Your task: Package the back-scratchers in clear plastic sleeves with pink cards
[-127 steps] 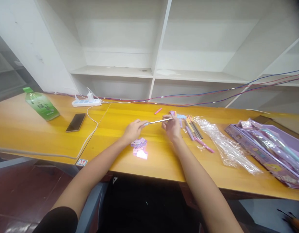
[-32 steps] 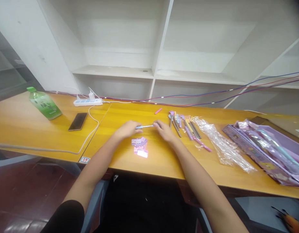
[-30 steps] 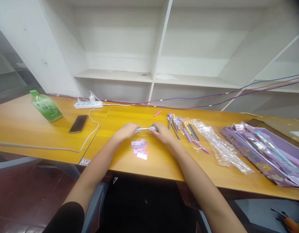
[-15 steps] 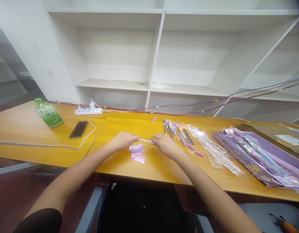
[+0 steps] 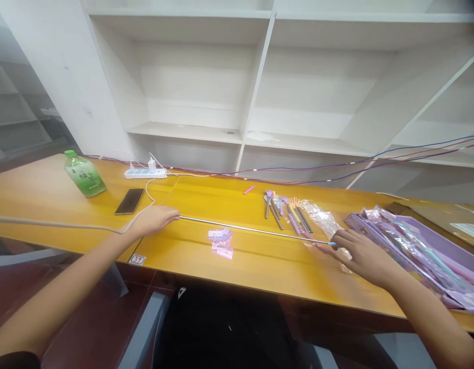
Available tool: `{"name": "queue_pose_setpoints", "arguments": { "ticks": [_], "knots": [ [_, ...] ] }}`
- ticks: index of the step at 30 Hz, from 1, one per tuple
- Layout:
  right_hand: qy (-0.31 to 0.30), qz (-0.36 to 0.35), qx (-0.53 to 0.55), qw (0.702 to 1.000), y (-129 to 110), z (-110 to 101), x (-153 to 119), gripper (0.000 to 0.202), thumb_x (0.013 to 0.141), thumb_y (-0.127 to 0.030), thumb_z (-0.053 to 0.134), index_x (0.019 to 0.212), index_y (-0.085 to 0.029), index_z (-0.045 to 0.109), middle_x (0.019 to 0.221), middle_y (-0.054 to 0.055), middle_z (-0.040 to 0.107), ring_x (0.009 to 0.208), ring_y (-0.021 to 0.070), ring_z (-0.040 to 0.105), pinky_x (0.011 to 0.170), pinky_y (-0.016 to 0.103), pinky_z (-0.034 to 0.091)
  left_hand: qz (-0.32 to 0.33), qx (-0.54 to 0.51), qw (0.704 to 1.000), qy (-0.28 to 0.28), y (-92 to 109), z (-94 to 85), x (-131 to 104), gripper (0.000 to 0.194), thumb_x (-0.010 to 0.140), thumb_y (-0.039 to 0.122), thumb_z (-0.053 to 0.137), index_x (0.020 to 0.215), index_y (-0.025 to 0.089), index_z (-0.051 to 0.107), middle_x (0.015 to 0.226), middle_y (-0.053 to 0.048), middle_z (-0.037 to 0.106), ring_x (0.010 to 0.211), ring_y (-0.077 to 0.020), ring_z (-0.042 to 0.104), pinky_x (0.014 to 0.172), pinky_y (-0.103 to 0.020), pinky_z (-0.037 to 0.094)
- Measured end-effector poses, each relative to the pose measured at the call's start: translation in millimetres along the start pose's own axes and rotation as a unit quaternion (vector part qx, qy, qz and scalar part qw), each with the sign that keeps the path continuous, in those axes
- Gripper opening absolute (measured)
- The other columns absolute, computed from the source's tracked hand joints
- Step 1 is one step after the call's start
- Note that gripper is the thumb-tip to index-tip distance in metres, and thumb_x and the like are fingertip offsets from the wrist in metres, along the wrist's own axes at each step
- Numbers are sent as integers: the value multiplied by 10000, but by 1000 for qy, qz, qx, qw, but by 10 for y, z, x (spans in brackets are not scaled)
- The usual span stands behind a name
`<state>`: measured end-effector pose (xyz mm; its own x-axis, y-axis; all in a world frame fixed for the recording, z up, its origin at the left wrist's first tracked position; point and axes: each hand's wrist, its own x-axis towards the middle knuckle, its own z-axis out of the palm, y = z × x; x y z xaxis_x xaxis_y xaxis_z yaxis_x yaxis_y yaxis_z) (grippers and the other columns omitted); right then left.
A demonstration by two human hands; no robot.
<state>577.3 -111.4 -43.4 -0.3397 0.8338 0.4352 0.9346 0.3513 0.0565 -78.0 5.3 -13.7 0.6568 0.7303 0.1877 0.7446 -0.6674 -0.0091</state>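
Observation:
A telescopic back scratcher is drawn out long above the table, its thin metal rod running between my hands. My left hand pinches the left end, and the fingers cover that tip. My right hand is closed on the light blue right end, over the plastic wrapping. Below the rod lie several pink and purple printed slips. Several more back scratchers, with hand-shaped heads in purple, yellow and blue, lie behind the rod's right half.
Clear plastic wrapping lies right of the back scratchers. A purple box of wrapped items and a cardboard box sit far right. On the left are a green bottle, a phone, a power strip and a white cable.
My hands have moved far apart, left hand leftward and right hand rightward. The rod between them has lengthened from a short piece to a long one. The view has shifted slightly.

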Motion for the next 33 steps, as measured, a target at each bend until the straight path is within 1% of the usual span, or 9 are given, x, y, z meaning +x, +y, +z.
{"name": "queue_pose_setpoints", "arguments": {
  "ticks": [3,7,12,17,19,22,27,30,33],
  "knots": [
    [-56,-54,-11,997,-83,1,-61,441,1058,-565,443,770,-253,564,825,89,605,776,265,587,743,406,420,17,23,1000,9,-18,6,18,369,1068,425,404,1038,238,721,961,-77,729,918,-216,661,819,-298,464],
    [-46,-76,-41,995,-53,107,-127,385,1069,-452,390,777,-257,549,794,84,598,753,274,576,752,418,391,37,31,999,26,-36,61,27,352,1069,428,409,1102,248,709,988,-84,706,927,-213,640,814,-297,461],
    [-62,-77,-49,994,-48,183,-99,317,1032,-354,407,747,-266,516,755,85,584,711,278,547,712,418,380,24,38,999,4,-10,99,30,343,1057,453,425,1021,251,700,941,-67,693,827,-198,632,714,-283,438],
    [-57,-63,4,996,-18,139,37,279,1026,-258,374,807,-254,546,847,108,606,770,277,537,711,393,394,6,45,999,2,-54,131,39,300,1055,359,415,1044,251,694,960,-66,720,852,-198,655,719,-284,438],
    [-48,-64,20,997,-84,164,164,278,1030,-260,382,818,-249,561,854,106,604,789,276,534,728,386,402,3,55,998,7,6,174,90,297,1060,357,412,1068,255,691,981,-65,732,846,-198,664,695,-283,424],
    [-43,-79,50,995,-433,282,494,290,1059,-300,391,851,-238,584,857,92,604,832,274,543,770,382,415,0,54,998,27,293,278,297,312,1070,374,406,1070,266,698,954,-64,735,818,-200,668,634,-278,383],
    [-37,-102,74,991,-1386,491,1210,312,1102,-256,347,865,-215,548,907,96,610,868,263,529,810,372,398,20,10,998,66,964,439,880,281,1065,387,449,1042,266,701,915,-73,719,804,-200,668,616,-274,360],
    [-35,-95,73,992,-1676,536,1455,276,1099,-211,368,893,-208,552,931,104,619,866,260,521,785,357,376,23,-8,997,79,1113,451,1101,257,1063,385,465,1054,259,689,915,-79,716,797,-203,669,625,-276,365],
    [-52,-90,76,992,-1730,559,1495,258,1106,-197,385,916,-202,559,947,96,618,862,248,526,771,336,363,33,8,996,80,1116,442,1142,279,1072,400,446,1044,248,677,907,-78,716,790,-200,673,617,-275,358]
  ]
}}
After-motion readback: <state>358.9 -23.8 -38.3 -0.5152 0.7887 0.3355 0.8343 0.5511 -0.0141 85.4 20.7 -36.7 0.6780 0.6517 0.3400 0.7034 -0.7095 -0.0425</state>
